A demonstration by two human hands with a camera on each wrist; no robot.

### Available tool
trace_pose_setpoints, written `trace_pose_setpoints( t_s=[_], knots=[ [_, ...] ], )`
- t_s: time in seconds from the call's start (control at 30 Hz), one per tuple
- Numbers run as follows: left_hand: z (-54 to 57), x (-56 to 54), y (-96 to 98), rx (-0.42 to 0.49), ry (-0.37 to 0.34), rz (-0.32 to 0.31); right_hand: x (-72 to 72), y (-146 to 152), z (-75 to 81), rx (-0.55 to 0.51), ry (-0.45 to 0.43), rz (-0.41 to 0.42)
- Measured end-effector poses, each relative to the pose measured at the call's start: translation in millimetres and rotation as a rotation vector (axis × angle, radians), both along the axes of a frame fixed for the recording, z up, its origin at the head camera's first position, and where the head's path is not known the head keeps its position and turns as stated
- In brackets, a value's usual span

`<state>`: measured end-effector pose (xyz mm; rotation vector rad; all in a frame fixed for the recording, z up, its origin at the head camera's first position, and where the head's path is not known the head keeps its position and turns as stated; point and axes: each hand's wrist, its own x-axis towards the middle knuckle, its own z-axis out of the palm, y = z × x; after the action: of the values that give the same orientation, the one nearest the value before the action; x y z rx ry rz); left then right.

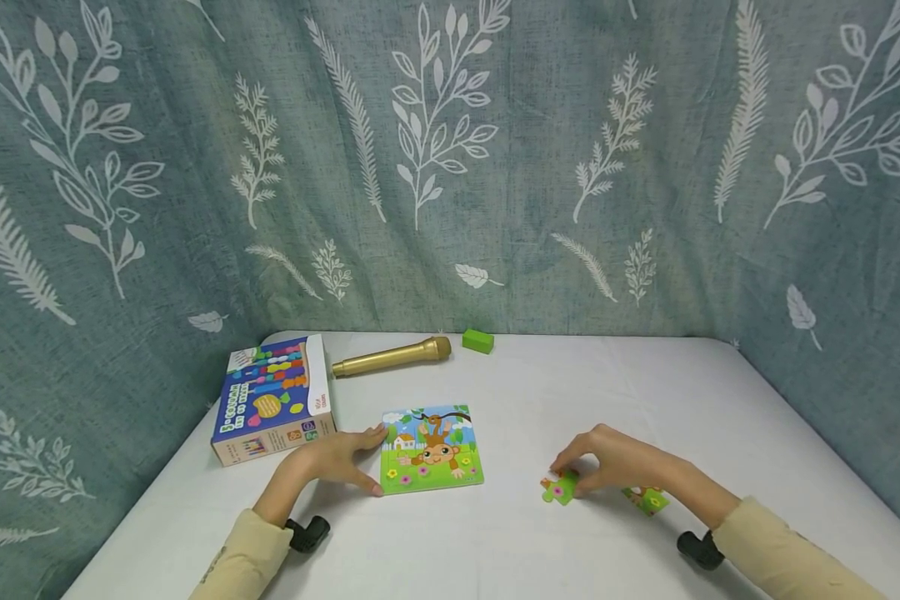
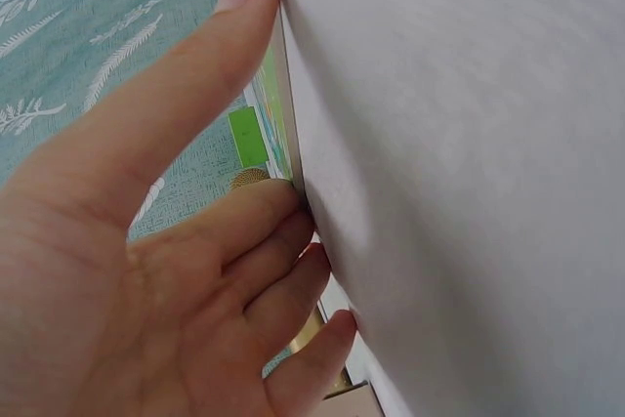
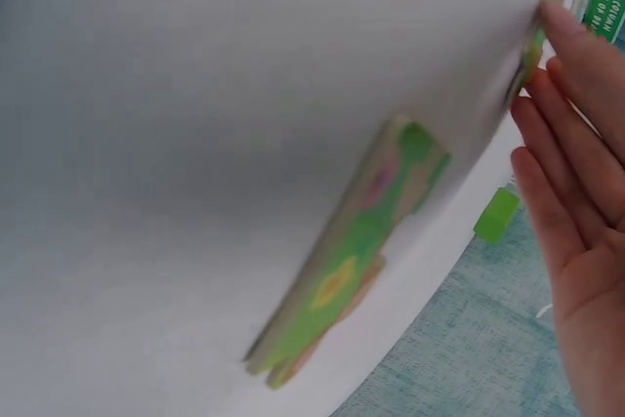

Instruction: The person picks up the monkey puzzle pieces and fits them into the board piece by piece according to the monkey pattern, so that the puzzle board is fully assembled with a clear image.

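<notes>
A jigsaw puzzle board (image 1: 432,475) with a monkey picture lies flat on the white table. Along its left edge rests my left hand (image 1: 337,457), thumb at the near corner and fingers farther up. Those fingers (image 2: 264,217) are nearly straight against the edge in the left wrist view. To the right, my right hand (image 1: 617,458) pinches a green puzzle piece (image 1: 558,490) between thumb and fingers, low over the table. Another puzzle piece (image 1: 651,500) lies under the right wrist, partly hidden in the head view; the right wrist view shows this green piece (image 3: 342,271) more fully.
A blue toy box (image 1: 276,392) stands at the left. Behind the board lie a gold microphone (image 1: 392,357) and a green block (image 1: 477,341). A patterned curtain (image 1: 525,167) rises along the back and sides of the table (image 1: 525,542).
</notes>
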<state>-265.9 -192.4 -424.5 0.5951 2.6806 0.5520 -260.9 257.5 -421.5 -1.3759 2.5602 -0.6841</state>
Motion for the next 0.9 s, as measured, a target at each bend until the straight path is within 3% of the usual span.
trace_pose_setpoints(
  t_s=[0.27,0.9],
  knots=[
    [-1.3,-1.6,-0.6,-0.004,0.015,-0.010,-1.9,1,-5.3,-0.019,0.067,-0.013],
    [0.2,0.1,-0.1,0.003,0.010,-0.005,6.6,-34,5.7,-0.122,0.195,-0.065]
  ],
)
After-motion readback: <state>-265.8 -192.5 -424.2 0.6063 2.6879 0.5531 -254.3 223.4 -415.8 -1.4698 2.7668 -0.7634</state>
